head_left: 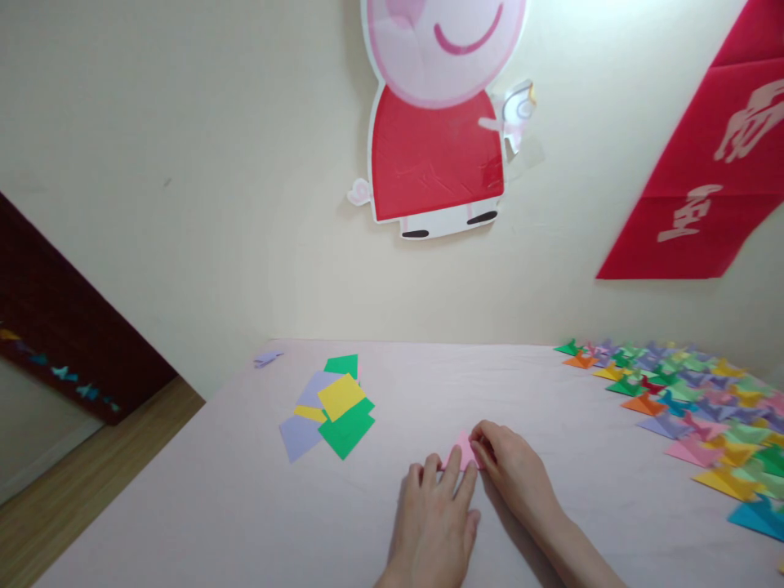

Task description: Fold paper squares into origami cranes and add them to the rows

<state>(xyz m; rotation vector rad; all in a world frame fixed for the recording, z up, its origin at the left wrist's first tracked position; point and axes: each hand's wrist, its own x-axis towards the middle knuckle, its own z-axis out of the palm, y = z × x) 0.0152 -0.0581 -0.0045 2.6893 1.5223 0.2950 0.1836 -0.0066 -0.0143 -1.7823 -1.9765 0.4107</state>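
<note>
Left hand point(434, 510) spread, right hand point(513, 465) curled (can't tell if pinching), on pink paper point(465, 448) well off table's back edge point(453, 349).

Table point(202, 506) — pale pinkish top. Left half: loose paper sheets point(341, 398), overlapping, green, lilac and yellow. Near far-left corner: small folded lilac paper point(268, 359), apart. Middle: pink paper point(463, 454), triangular outline. Right side: crowded folded paper pieces point(716, 410) — many colours.

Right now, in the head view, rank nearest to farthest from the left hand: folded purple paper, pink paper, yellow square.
1. Pink paper, touching the left hand.
2. Yellow square, ahead and left, overlapping green paper.
3. Folded purple paper, farther ahead and left.
</note>
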